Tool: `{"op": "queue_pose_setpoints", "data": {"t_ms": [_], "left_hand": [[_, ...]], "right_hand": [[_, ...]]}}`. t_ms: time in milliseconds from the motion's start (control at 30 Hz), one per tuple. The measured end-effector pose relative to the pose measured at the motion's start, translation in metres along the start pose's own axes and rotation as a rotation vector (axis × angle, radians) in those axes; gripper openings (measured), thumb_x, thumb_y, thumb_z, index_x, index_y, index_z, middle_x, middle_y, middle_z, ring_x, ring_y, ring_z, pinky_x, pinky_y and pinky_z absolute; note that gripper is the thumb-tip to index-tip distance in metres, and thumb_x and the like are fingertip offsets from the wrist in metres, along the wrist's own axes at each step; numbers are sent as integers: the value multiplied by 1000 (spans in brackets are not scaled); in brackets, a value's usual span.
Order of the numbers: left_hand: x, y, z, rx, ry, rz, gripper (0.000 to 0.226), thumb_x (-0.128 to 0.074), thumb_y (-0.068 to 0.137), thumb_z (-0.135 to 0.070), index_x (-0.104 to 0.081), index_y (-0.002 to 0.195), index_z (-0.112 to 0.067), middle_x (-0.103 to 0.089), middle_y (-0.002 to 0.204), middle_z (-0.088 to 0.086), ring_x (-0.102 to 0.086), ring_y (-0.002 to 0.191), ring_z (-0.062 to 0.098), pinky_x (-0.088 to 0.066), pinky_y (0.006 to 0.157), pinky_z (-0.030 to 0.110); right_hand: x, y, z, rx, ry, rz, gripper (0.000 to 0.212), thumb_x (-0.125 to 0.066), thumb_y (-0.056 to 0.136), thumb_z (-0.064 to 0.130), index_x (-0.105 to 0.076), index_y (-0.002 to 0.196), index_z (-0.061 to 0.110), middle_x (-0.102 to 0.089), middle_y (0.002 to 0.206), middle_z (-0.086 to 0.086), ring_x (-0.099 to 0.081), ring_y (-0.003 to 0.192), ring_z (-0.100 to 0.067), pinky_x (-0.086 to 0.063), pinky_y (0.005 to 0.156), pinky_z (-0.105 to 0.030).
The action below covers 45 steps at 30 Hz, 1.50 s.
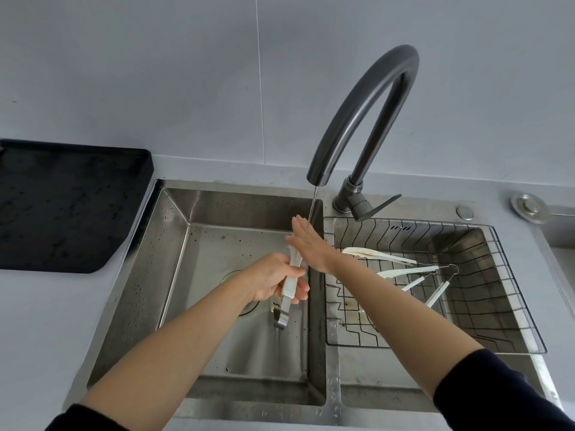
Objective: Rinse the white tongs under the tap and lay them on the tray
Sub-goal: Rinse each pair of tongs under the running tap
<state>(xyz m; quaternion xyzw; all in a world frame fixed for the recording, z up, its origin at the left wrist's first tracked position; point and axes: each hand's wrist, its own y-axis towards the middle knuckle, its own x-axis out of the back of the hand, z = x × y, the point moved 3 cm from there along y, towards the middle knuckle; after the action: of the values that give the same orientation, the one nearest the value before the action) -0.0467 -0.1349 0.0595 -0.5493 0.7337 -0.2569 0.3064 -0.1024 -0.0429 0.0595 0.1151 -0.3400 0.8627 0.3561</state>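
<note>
Seeing steel double sink (pixel 174 213) under the tap (pixel 367 119), black tray (pixel 62 206) well left of the tap, wire basket (pixel 497 275) below-right of the tap with more white utensils inside. Just below the tap spout, over the left basin: left hand (pixel 270 278) gripping white tongs (pixel 288 286) mid-handle, fingers curled round, metal end down; right hand (pixel 306 244) flat, fingers straight and together, against the tongs' upper end. Thin water stream (pixel 312 206) off the tap onto right hand.
</note>
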Motion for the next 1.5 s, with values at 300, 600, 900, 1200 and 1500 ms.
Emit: {"op": "queue_pose_setpoints", "data": {"t_ms": [300, 600, 900, 1200, 1500], "left_hand": [[0, 0, -9, -59, -86, -31, 12, -45, 93, -7, -56, 93, -4, -67, 55, 4, -66, 51, 15, -51, 45, 24], [-8, -11, -14, -46, -49, -2, 6, -45, 93, -6, -49, 97, -4, -68, 61, 7, -66, 51, 15, -52, 46, 23], [-11, -13, -16, -35, 42, 0, 3, -46, 93, -6, -47, 91, -6, -66, 63, 9, -66, 49, 17, -54, 46, 25], [-13, -4, -13, -31, 36, -28, 17, -45, 92, -4, -45, 106, 6, -66, 62, 11, -65, 48, 15, -51, 44, 24], [4, 3, -14, -68, 160, -200, 9, -46, 93, -9, -51, 99, -4, -65, 63, 9, -66, 52, 18, -53, 53, 29]], "right_hand": [[-5, -11, -3, 159, -106, 45, 48, -18, 101, 25, -7, 146, 16, 4, 157, 2, 11, 143, -9, 8, 117, -34], [18, 21, 6, 36, -141, 5, 53, -28, 99, 29, -14, 146, 9, -13, 156, -8, -8, 143, -21, -8, 114, -33], [28, 39, 12, -72, -204, -115, 26, -23, 100, 18, -45, 105, 5, -46, 96, -11, -47, 95, -26, -37, 85, -35], [9, 12, 1, -70, -204, 10, 57, -32, 99, 26, -17, 138, -11, 3, 155, -19, 8, 143, -28, 2, 116, -38], [3, -8, 15, 49, -138, 5, 55, -31, 99, 21, -7, 146, 8, -5, 157, -7, -21, 140, -25, -19, 109, -29]]}}
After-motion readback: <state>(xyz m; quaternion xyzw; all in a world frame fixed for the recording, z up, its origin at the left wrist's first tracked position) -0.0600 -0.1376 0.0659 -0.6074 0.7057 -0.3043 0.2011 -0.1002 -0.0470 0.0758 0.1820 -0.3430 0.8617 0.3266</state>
